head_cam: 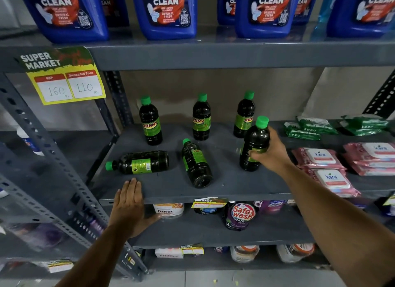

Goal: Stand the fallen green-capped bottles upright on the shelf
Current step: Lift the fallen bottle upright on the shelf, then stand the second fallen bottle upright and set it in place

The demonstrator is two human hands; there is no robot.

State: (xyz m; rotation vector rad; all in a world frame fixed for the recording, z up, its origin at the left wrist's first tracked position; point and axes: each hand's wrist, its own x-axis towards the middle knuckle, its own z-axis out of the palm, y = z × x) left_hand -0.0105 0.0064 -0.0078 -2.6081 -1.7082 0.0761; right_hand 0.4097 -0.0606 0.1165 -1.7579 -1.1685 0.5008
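Observation:
Three dark green-capped bottles stand upright at the back of the grey shelf [224, 186]: left [150, 122], middle [201, 117], right [243, 115]. One bottle [139, 163] lies on its side, cap pointing left. Another fallen bottle [195, 163] lies with its base toward me and its cap pointing away. My right hand [272, 153] is closed around a fourth bottle [255, 141], which is upright with its base on or just above the shelf, front right. My left hand [129, 205] rests flat with spread fingers on the shelf's front edge, just below the left fallen bottle.
Pink wipe packs [327, 165] and green packs [307, 127] lie right of the bottles. Large blue cleaner jugs [166, 11] fill the shelf above. A yellow price tag [64, 81] hangs at upper left. Detergent pouches and jars [240, 215] sit on the shelf below.

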